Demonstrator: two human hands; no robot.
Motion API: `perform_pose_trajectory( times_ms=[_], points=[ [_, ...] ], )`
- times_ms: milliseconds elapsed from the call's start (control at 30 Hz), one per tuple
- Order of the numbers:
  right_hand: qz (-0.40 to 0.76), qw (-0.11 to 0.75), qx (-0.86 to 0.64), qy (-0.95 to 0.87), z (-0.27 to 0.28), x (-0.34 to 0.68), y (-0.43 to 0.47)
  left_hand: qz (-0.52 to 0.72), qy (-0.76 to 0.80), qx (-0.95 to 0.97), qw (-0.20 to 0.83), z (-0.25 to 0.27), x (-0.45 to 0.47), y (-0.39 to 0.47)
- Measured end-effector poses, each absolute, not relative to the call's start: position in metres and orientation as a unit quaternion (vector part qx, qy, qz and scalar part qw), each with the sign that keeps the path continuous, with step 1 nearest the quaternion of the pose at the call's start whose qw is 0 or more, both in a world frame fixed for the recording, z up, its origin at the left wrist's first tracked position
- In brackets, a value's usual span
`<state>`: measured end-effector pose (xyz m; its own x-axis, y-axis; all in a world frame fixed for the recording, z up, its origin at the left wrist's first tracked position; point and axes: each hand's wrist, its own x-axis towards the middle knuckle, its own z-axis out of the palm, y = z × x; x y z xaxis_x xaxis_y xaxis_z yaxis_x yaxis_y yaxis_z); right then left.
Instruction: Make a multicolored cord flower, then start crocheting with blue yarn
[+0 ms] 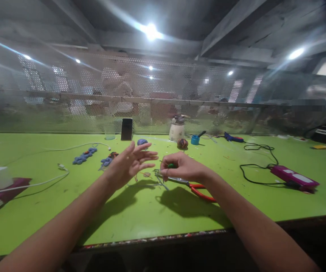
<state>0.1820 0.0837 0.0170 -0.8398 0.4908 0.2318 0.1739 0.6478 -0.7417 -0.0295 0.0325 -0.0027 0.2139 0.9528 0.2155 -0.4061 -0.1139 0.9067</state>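
My left hand (130, 164) hovers over the green table with its fingers spread and nothing in it. To its right, my right hand (184, 167) is closed in a pinch around a small green object (171, 165), mostly covered by the fingers. Below that hand lie scissors with red handles (202, 192), partly hidden by the wrist. Loose pale blue yarn ends (162, 183) rest between the hands. Beyond my left hand are a blue knitted-looking piece (105, 162) and a longer blue piece (85, 155) with dark-orange bits.
Along the back stand a phone (126, 129), a clear cup (110, 131), a pale bottle (177, 130) and a blue pot (195, 140). A blue yarn ball (142, 142) and a multicoloured one (182, 143) sit nearby. Power strips (295, 177) and cables lie at both sides.
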Motion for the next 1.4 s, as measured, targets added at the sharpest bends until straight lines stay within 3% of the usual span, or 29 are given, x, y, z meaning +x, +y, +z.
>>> perform_pose_trajectory(
  times_ms=[400,567,700,833,967,1100,1400],
  points=[
    [0.31,0.304,-0.259,-0.863,0.016,0.179,0.087,0.406,0.311,0.532,0.675,-0.018,-0.018,0.032],
    [0.286,0.336,-0.251,-0.862,0.012,0.176,0.089,0.378,0.345,0.573,0.64,-0.021,-0.017,0.031],
    [0.411,0.314,-0.251,-0.818,0.011,0.177,0.09,0.388,0.369,0.608,0.586,-0.021,-0.021,0.032],
    [0.604,0.269,-0.215,-0.719,0.006,0.178,0.094,0.409,0.359,0.573,0.613,-0.02,-0.024,0.033],
    [0.661,0.216,-0.194,-0.692,-0.004,0.177,0.104,0.435,0.335,0.534,0.643,-0.018,-0.024,0.033],
    [0.614,0.219,-0.244,-0.718,-0.006,0.176,0.106,0.463,0.314,0.518,0.647,-0.017,-0.024,0.033],
    [0.392,0.23,-0.303,-0.837,0.005,0.175,0.098,0.493,0.341,0.49,0.633,-0.012,-0.025,0.033]
  ],
)
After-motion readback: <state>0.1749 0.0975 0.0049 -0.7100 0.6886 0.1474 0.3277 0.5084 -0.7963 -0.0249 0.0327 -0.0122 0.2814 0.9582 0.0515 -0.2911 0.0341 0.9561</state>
